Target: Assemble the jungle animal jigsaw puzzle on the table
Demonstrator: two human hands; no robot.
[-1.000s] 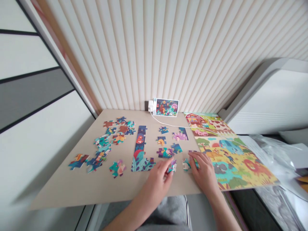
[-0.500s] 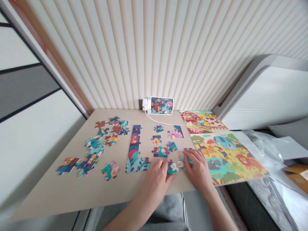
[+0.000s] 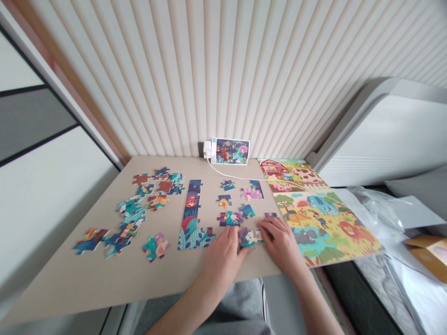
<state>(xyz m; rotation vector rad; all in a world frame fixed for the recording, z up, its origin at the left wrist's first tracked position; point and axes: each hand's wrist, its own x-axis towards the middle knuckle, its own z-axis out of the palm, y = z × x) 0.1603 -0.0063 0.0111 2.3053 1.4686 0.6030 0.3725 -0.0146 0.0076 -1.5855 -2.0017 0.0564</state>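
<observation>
My left hand (image 3: 225,249) is bent over the table, its fingers closed at the left side of a teal and white puzzle piece (image 3: 247,236). From the right, my right hand (image 3: 281,239) has its fingers curled over another piece, mostly hidden, which meets the first one. An L-shaped joined strip (image 3: 193,209) lies left of my hands. Beyond them are a purple and teal pair (image 3: 229,218), a blue piece (image 3: 247,211), a snail piece (image 3: 224,201) and a purple corner section (image 3: 252,192).
Several loose pieces (image 3: 129,206) spread over the table's left side. A picture card (image 3: 231,151) leans on the pleated wall by a white charger (image 3: 207,149), whose cable crosses the table (image 3: 104,279). Farm (image 3: 293,176) and safari puzzles (image 3: 324,228) lie on the right.
The piece under my right hand has moved left against the teal and white piece, and my hands are closer together. The view has shifted slightly.
</observation>
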